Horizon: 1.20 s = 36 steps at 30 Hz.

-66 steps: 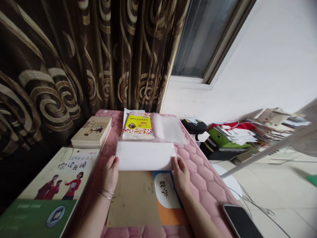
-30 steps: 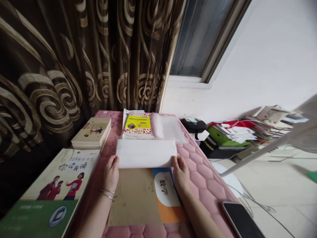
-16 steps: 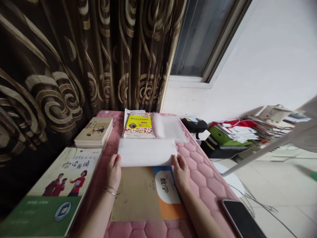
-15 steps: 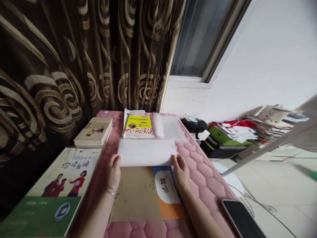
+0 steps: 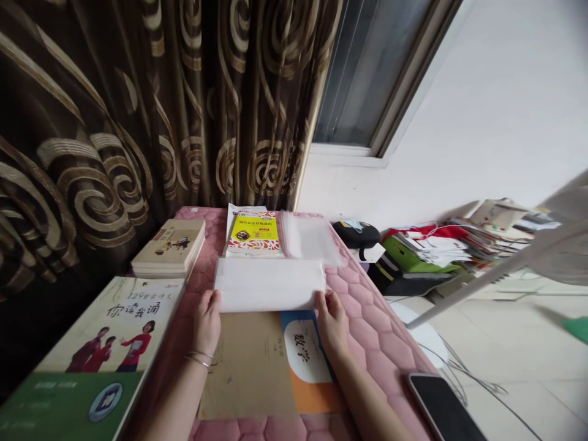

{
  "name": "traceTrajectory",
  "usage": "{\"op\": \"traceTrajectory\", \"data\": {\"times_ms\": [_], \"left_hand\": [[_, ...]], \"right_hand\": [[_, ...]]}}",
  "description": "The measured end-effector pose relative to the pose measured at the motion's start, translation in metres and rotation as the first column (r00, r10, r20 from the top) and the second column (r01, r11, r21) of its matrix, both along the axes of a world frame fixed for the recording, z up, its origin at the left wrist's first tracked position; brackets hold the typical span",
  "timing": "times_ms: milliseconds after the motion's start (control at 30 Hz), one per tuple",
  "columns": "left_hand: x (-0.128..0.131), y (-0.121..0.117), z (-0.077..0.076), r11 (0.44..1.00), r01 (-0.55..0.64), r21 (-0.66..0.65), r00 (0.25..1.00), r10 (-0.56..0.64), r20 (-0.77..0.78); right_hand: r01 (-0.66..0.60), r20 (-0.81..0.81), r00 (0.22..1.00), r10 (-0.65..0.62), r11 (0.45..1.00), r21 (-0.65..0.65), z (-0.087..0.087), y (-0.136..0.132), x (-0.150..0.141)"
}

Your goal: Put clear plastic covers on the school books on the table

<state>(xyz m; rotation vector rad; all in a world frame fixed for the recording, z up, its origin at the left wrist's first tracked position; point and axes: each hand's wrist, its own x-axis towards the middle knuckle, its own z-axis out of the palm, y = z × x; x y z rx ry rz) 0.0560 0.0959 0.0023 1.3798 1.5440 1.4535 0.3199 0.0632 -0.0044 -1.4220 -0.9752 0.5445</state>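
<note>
My left hand (image 5: 209, 315) pinches the lower left corner of a whitish, smooth sheet (image 5: 269, 285), thumb on top. At its lower right corner, my right hand (image 5: 331, 315) grips the same sheet, which lies stretched wide between both hands. Below its near edge lies a math book (image 5: 257, 367) with a tan, blue and orange cover; the sheet hides the book's far part. Beyond the sheet are a yellow-labelled book (image 5: 255, 229) and a loose stack of clear plastic covers (image 5: 315, 239).
A pink quilted surface (image 5: 367, 318) carries everything. On the left are a large green-and-cream book (image 5: 92, 349) and a stack of tan books (image 5: 169, 245). A phone (image 5: 445, 404) lies at the right edge. A lamp pole (image 5: 478, 263), cables and piled papers (image 5: 432, 245) stand beyond.
The view has shifted slightly. Both hands keep their hold on the sheet's corners, and the sheet stays in nearly the same place over the book.
</note>
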Motion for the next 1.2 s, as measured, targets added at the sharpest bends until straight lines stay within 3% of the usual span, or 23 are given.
{"op": "traceTrajectory", "data": {"times_ms": [300, 567, 833, 1200], "left_hand": [[0.0, -0.003, 0.006, 1.0, -0.029, 0.001, 0.999, 0.029, 0.046], [-0.001, 0.0, 0.001, 0.999, -0.03, 0.01, 0.999, 0.03, 0.033], [-0.003, 0.0, 0.003, 0.997, 0.073, 0.001, 0.979, -0.072, 0.188], [-0.005, 0.001, 0.0, 1.0, -0.009, -0.003, 1.0, 0.009, 0.01]], "right_hand": [[0.033, 0.031, 0.999, -0.033, 0.999, 0.007, 0.007, -0.004, -0.003], [0.059, 0.105, 0.993, -0.058, 0.998, -0.011, 0.005, -0.002, -0.002], [0.034, 0.06, 0.998, -0.034, 0.999, 0.004, 0.0, -0.003, -0.001], [-0.009, 0.011, 1.0, 0.009, 0.999, 0.042, -0.006, 0.001, 0.002]]}}
